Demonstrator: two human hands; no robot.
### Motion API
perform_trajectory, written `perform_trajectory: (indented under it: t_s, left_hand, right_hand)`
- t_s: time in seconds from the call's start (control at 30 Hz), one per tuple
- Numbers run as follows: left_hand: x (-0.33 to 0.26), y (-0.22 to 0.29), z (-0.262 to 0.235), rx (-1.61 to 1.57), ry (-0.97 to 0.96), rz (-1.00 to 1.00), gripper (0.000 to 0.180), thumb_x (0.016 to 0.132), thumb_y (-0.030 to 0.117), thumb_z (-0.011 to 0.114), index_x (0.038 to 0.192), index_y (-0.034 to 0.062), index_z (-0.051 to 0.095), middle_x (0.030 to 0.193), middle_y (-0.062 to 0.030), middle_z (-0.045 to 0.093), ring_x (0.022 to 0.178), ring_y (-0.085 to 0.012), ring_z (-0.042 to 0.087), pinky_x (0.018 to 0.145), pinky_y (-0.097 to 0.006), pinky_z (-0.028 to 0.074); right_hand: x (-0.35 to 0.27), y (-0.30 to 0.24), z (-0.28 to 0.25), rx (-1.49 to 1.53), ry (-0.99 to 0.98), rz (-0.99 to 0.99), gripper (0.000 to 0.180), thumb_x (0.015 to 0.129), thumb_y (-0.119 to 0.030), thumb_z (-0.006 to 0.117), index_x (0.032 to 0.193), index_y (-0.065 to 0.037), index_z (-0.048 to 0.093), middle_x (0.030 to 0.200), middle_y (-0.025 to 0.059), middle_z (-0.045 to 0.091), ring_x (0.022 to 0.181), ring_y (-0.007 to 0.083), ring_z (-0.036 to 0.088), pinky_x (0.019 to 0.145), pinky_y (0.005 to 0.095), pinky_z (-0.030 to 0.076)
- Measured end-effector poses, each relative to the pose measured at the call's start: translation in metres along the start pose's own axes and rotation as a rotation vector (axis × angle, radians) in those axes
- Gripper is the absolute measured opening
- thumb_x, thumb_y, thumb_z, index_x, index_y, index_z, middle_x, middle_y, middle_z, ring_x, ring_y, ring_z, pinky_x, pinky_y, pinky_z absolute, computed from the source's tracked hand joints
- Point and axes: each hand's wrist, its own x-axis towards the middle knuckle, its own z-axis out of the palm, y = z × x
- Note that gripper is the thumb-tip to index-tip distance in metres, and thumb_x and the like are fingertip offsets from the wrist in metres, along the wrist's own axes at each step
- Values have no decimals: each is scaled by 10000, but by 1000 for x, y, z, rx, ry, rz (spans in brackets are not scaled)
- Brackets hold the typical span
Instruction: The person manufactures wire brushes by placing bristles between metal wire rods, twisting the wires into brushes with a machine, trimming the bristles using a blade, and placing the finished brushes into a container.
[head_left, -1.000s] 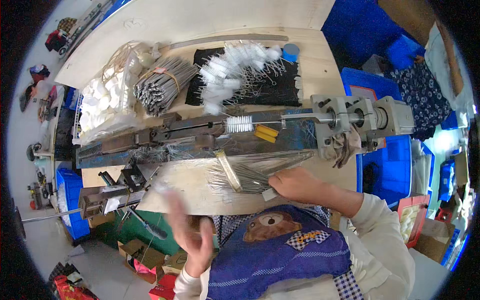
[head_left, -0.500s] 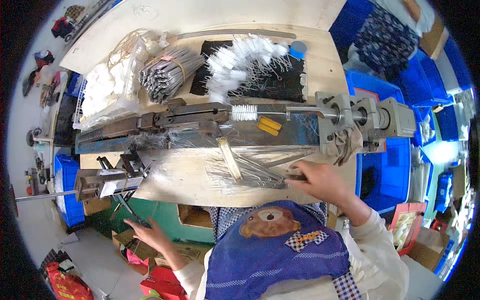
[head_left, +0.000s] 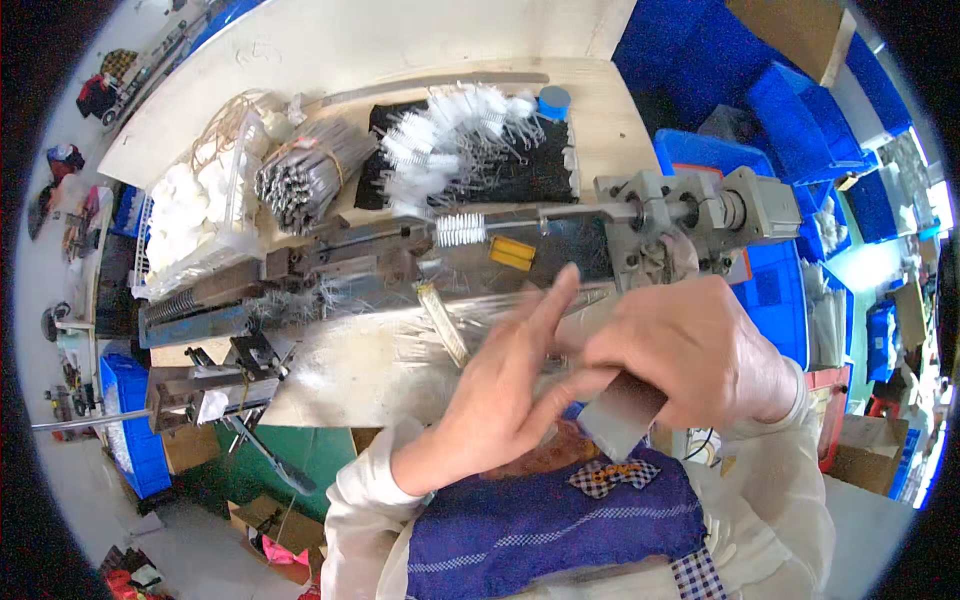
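Both my hands are raised close together in front of the bench. My right hand (head_left: 690,345) grips a grey flat piece (head_left: 622,412) whose lower end hangs out under the fingers; motion blur hides its kind. Beside it, my left hand (head_left: 505,385) has its index finger stretched and its thumb reaching toward the right fingers. Beyond them, a white spiral-bristle brush (head_left: 460,230) sits in line with the long metal bench machine (head_left: 335,262). A yellow block (head_left: 512,253) lies next to the brush. Thin metal wires (head_left: 425,345) on the bench are partly hidden behind my hands.
White brushes (head_left: 420,150) are heaped on a black cloth, with a blue round lid (head_left: 553,102) at its right. A banded bundle of metal rods (head_left: 305,180) and a white basket (head_left: 245,225) stand left. A metal fixture (head_left: 205,395) juts out at the bench's left edge.
My left hand has come up from below the bench's left side to meet my right. The right hand has lifted off the wires, nearer to me. The whole view has shifted slightly.
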Motion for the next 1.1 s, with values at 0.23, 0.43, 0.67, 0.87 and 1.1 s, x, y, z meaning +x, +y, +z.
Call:
perform_trajectory:
  t_s: [0.23, 0.43, 0.67, 0.87, 1.1]
  left_hand:
    - [-77, -60, -40, -155, 376, -449, 245, 1000, 132, 370, 988, -17, 564, 856, -74, 576, 796, -183, 578, 796, -318, 465]
    - [-42, -48, 8, -744, 302, -700, 312, 1015, 299, 387, 934, 55, 562, 843, -17, 538, 579, -124, 464, 521, -240, 401]
    - [-54, -18, -92, -1800, 403, -297, 289, 971, 387, 462, 973, 124, 582, 737, 24, 456, 389, -16, 299, 367, -200, 282]
    - [-65, -25, -73, -335, 61, -375, 313, 923, 224, 530, 732, -8, 617, 532, -77, 497, 454, -137, 450, 467, -334, 385]
    - [67, -98, -5, -219, -103, -410, 213, 852, 186, 634, 801, -18, 666, 577, -151, 551, 484, -210, 500, 491, -328, 389]
  right_hand:
    - [16, 64, 16, -212, 180, 22, 303, 675, -37, 638, 970, -3, 581, 821, 106, 571, 752, 302, 608, 606, 394, 502]
    - [57, 71, 54, -514, 19, -103, 281, 739, -78, 605, 1012, -8, 608, 904, 71, 555, 816, 222, 584, 642, 315, 529]
    - [52, 78, 56, -469, -8, -124, 196, 749, -82, 609, 927, -9, 575, 823, 83, 511, 788, 224, 571, 623, 316, 516]
    - [105, 115, 37, -365, 54, 211, 177, 823, -142, 589, 935, -5, 595, 867, 163, 559, 806, 345, 577, 716, 421, 489]
    - [79, 111, 22, -234, -99, -51, 131, 802, -152, 590, 843, -28, 605, 903, 114, 567, 865, 303, 587, 729, 401, 493]
